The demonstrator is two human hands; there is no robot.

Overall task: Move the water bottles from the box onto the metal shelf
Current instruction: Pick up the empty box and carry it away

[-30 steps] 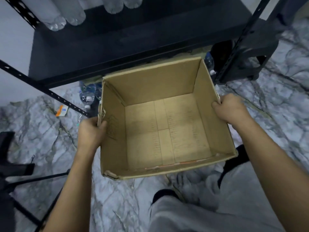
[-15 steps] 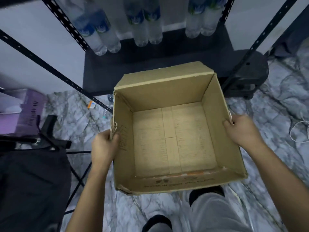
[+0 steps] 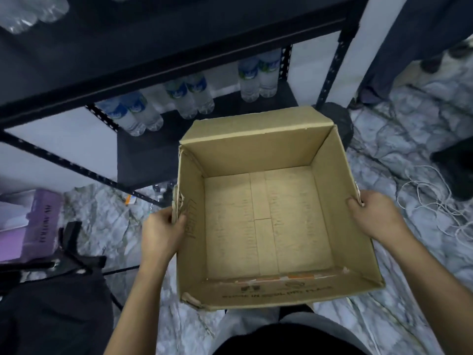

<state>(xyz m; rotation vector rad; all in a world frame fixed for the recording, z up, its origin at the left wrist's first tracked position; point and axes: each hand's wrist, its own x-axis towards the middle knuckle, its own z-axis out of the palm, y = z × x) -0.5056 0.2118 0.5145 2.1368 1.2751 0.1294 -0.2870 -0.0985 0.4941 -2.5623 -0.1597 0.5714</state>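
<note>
An open brown cardboard box [image 3: 266,155] hangs in the air in front of me with nothing inside it. My left hand [image 3: 162,230] grips its left wall, thumb curled over the rim. My right hand [image 3: 375,217] grips the right wall the same way. Beyond the box stands the black metal shelf [image 3: 163,55]. Several clear water bottles with blue labels [image 3: 189,97] stand in pairs on its lower board. More bottles [image 3: 28,11] show on the upper board at the top left.
A purple box [image 3: 30,224] lies on the marble floor at left beside a black tripod and dark cloth [image 3: 51,303]. White tangled cord [image 3: 435,201] lies at right. A few small items sit on the floor under the shelf.
The box has risen with both hands still gripping its walls. My view has lifted, so the shelf's upper board and more of the floor at right now show.
</note>
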